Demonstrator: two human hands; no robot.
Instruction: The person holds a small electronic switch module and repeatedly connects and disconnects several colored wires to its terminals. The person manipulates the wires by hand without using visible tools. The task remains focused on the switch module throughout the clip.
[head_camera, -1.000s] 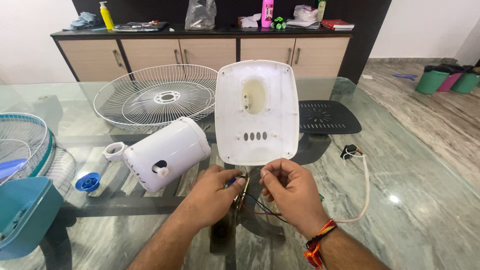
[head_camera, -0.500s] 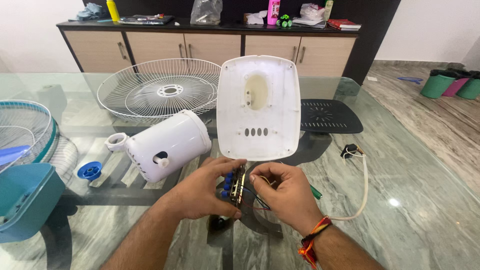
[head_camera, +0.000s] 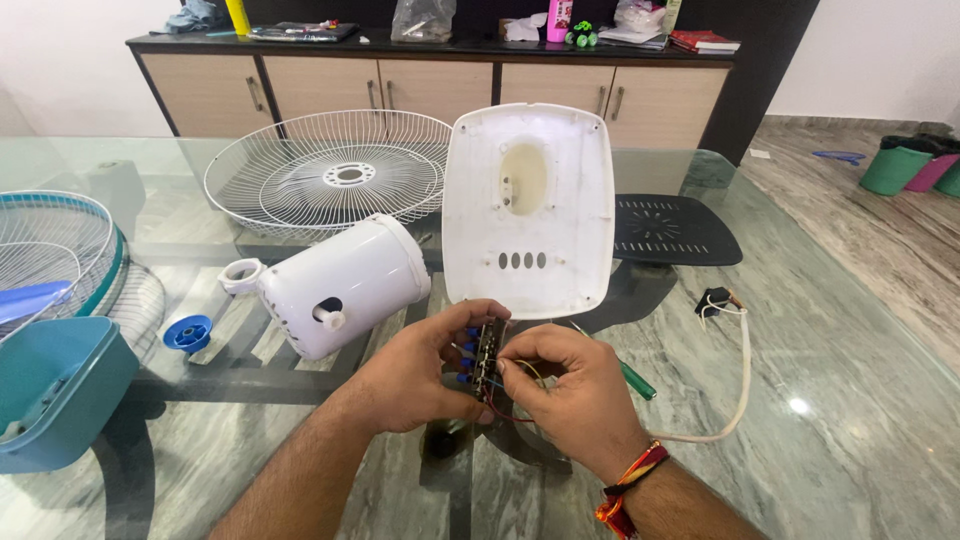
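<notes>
A small switch block with blue buttons (head_camera: 483, 355) was held upright between the two hands, just above the glass table (head_camera: 850, 400) and just in front of the white fan base cover (head_camera: 527, 205). The left hand (head_camera: 420, 370) was curled around the block from the side, thumb and fingers pressed against it. The fingertips of the right hand (head_camera: 570, 385) were pinched on thin wires (head_camera: 520, 372) at the block's near edge. A red and yellow thread band (head_camera: 628, 490) was worn on the right wrist. A white motor housing (head_camera: 345, 285) was laid on its side just left of the hands, with a small blue cap (head_camera: 188, 332) further left. A white wire fan guard (head_camera: 330, 180) was laid flat behind it. A green-handled screwdriver (head_camera: 630, 378) was seen just right of the hands, and a white power cord (head_camera: 735, 370) beyond it.
</notes>
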